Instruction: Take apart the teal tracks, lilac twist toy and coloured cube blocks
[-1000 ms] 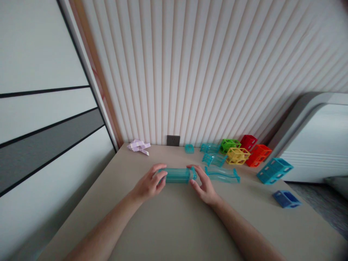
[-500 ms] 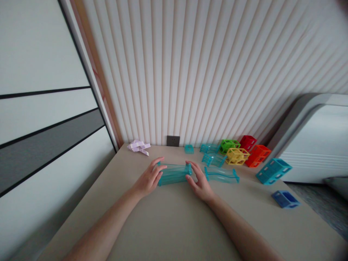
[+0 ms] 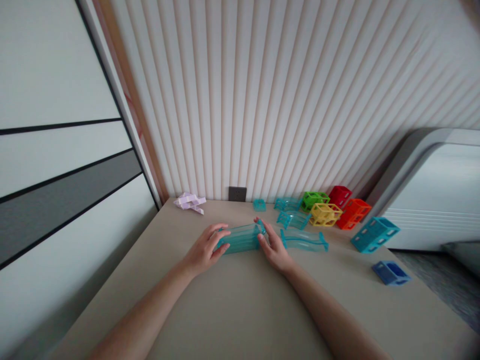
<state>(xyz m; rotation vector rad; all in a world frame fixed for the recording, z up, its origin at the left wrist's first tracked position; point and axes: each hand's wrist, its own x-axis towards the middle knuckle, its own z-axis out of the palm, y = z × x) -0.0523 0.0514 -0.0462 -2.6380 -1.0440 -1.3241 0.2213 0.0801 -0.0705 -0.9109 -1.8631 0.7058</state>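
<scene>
- The left hand point(image 3: 209, 248) is gripping the 9 o'clock end of a straight translucent teal chute point(image 3: 242, 237), thumb and fingers standing moderately apart with the piece between them
- The right hand point(image 3: 273, 245) is holding the chute's 3 o'clock end more narrowly, thumb on the near side, fingertips on the far side
- The chute is sitting between both hands; whether it is touching the table point(image 3: 232, 310) is hard to tell
- Compared with half a second ago, its right end is tilting more, and the right hand is closing tighter around it
- One wavy teal chute point(image 3: 305, 241) is lying at 3 o'clock from the held piece, two short curved teal chutes point(image 3: 294, 220) at about 2, one small square teal piece point(image 3: 259, 205) at 1
- Six openwork colours are standing between 2 and 4 o'clock: green point(image 3: 315, 201), yellow point(image 3: 325, 215), red point(image 3: 340, 197), orange point(image 3: 353, 214), teal point(image 3: 375, 235) and blue blocks point(image 3: 391, 272)
- One lilac-and-white folded piece point(image 3: 190, 201) is lying at 10 o'clock, one black wall socket point(image 3: 237, 194) showing at 12
</scene>
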